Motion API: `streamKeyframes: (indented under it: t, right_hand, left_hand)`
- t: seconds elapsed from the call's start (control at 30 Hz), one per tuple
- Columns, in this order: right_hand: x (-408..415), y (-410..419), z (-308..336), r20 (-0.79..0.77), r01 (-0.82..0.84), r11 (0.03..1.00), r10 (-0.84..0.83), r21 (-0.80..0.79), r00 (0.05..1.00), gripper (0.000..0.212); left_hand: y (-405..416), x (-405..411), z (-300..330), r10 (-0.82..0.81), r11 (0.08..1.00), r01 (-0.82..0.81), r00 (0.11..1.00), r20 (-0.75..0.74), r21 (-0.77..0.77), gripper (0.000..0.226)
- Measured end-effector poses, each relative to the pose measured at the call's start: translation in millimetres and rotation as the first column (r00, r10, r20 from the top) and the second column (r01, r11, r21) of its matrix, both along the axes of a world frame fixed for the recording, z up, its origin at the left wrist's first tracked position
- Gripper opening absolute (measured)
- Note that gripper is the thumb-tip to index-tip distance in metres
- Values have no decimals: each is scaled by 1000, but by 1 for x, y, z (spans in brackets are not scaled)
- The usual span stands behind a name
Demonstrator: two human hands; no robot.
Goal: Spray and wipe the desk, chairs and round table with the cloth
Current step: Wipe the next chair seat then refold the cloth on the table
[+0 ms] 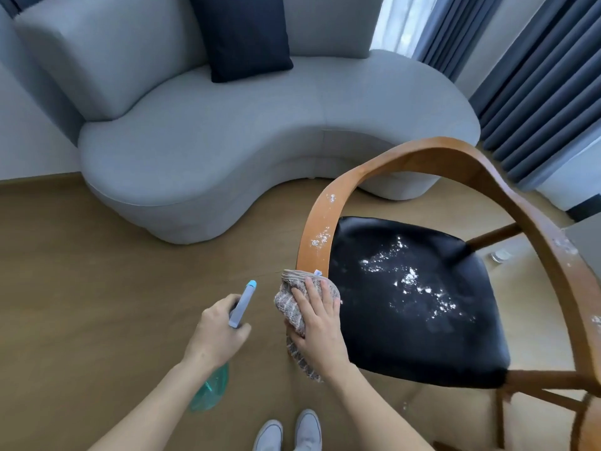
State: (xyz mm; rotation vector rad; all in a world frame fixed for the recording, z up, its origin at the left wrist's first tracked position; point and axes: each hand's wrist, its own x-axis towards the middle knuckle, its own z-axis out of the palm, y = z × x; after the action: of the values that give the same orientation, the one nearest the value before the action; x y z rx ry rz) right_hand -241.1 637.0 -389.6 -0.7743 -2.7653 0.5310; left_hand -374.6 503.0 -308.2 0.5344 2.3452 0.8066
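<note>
A striped beige woven cloth (294,307) is pressed flat by the right hand (320,323), fingers straight and slightly spread, against the near end of the curved wooden chair's armrest (317,232). A teal spray bottle with grey nozzle (240,309) is gripped by the left hand (218,330), fingers curled round its neck. White foam flecks (409,278) are seen on the black padded seat (413,320).

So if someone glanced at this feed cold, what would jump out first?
Probably the white specks scattered over the chair's black seat, with more on its curved wooden armrest. Next, the hands at bottom centre: the right hand presses a cloth on the armrest's near end, and the left hand grips a spray bottle.
</note>
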Motion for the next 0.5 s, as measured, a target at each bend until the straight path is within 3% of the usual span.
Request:
streamKeyframes:
  t: [0.13,0.5]
  right_hand:
    - [-6,4,-5,-15,22,1000,-22,21,1000,66]
    - [-45,29,-2,-48,155,983,-150,96,987,61]
  left_hand:
    - [11,-8,-3,66,998,-66,998,7,16,22]
    - [48,-16,-8,117,993,-117,993,-14,12,28]
